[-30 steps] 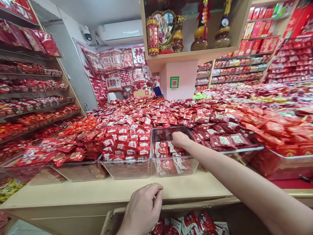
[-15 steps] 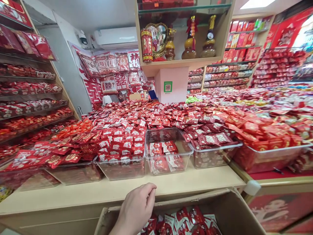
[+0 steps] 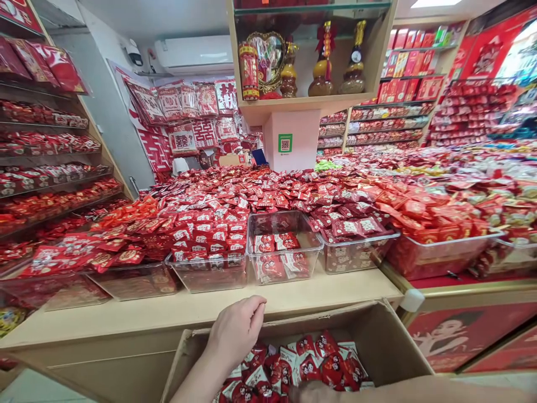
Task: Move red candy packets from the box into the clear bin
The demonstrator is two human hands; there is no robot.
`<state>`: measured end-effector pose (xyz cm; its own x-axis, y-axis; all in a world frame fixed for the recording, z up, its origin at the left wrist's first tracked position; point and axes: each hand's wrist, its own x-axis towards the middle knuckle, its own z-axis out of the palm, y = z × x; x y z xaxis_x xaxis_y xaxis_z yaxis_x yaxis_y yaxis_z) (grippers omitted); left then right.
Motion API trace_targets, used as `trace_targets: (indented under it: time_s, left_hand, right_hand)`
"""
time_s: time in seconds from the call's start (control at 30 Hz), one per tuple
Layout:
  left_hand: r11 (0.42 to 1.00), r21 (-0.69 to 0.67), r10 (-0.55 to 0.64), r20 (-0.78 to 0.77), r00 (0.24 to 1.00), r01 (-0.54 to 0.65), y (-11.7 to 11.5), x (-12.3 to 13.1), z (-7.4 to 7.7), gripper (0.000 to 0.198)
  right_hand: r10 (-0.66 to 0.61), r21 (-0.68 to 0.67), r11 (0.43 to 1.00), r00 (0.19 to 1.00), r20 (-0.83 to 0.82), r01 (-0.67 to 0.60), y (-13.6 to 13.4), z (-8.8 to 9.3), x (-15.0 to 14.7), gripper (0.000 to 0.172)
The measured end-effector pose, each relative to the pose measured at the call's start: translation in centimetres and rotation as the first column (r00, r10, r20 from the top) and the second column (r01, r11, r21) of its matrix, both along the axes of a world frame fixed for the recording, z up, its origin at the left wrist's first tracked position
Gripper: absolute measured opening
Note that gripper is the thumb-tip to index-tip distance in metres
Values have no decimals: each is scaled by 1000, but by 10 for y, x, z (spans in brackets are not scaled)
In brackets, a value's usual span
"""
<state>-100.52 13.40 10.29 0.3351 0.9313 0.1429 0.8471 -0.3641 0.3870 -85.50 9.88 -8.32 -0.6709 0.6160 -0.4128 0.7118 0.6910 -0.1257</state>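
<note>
My left hand (image 3: 237, 326) is closed, with its thumb against the curled fingers. It is over the far edge of an open cardboard box (image 3: 398, 350), and its palm side is hidden, so any thing inside it does not show. At the bottom edge, my right hand (image 3: 314, 390) reaches into the box among red and white candy packets (image 3: 304, 366). That hand is blurred and partly cut off, and its fingers cannot be made out. Beyond the left hand stands a clear plastic bin (image 3: 285, 268) with a few stacks of similar packets (image 3: 271, 267) low inside.
Clear bins heaped with red packets (image 3: 210, 232) and dark red packets (image 3: 356, 224) flank that bin on a pale counter (image 3: 146, 313). A shelf unit on a pillar (image 3: 293, 137) rises behind. Stocked shelves (image 3: 50, 145) line the left, and a gold-edged stand (image 3: 470, 288) is at the right.
My right hand and forearm have come into view from the lower right, into the box. My left hand stays closed over the box edge. The view has tilted slightly down.
</note>
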Motion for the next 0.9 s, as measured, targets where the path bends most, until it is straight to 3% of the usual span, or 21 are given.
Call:
trace_targets:
  time_s: [0.07,0.13,0.2,0.23,0.27,0.33,0.4,0.43,0.47,0.53,0.67,0.77,0.9]
  left_hand:
    - [1000,-5,-2,33,999,2,0,-1,-2,28]
    - [1000,4,-7,98,995,6,0,-3,-3,27]
    - [1000,23,-16,276,961,10,-1,-5,-4,24]
    - [1000,12,-14,420,907,10,-1,-5,-3,21]
    - [1000,-20,-5,586,810,21,-3,-4,-2,19]
    - [983,-127,39,855,517,135,-9,1,3,22]
    - [912,-201,129,968,216,359,-18,12,9,41]
    - [862,-212,175,977,123,460,-23,18,11,54]
    - [823,-224,215,973,79,522,-27,24,11,68]
    - [796,-298,284,953,111,527,-33,34,10,77]
    - [761,-453,363,890,275,465,-31,35,2,49]
    - [776,-476,362,874,325,414,-24,28,1,36]
    - [785,-475,357,872,335,398,-22,22,3,31]
  right_hand:
    - [222,41,974,975,7,-222,4,34,0,15]
    - [326,91,944,941,-91,-318,5,75,4,13]
    - [261,77,965,914,-311,-250,6,114,10,10]
    - [185,36,982,880,-437,-188,6,132,14,7]
    - [94,-21,992,825,-558,-127,6,149,17,5]
    - [-122,-168,986,658,-743,-6,5,178,23,8]
    - [-346,-346,935,405,-846,77,7,202,26,12]
    - [-439,-437,897,269,-857,71,9,211,26,13]
    - [-507,-506,861,148,-849,47,12,218,25,14]
    - [-563,-563,826,-23,-826,32,21,224,21,12]
    - [-506,-530,832,-169,-846,163,36,215,16,14]
    - [-513,-531,834,-141,-846,149,40,205,21,18]
    - [-561,-564,818,-59,-826,116,39,200,29,26]
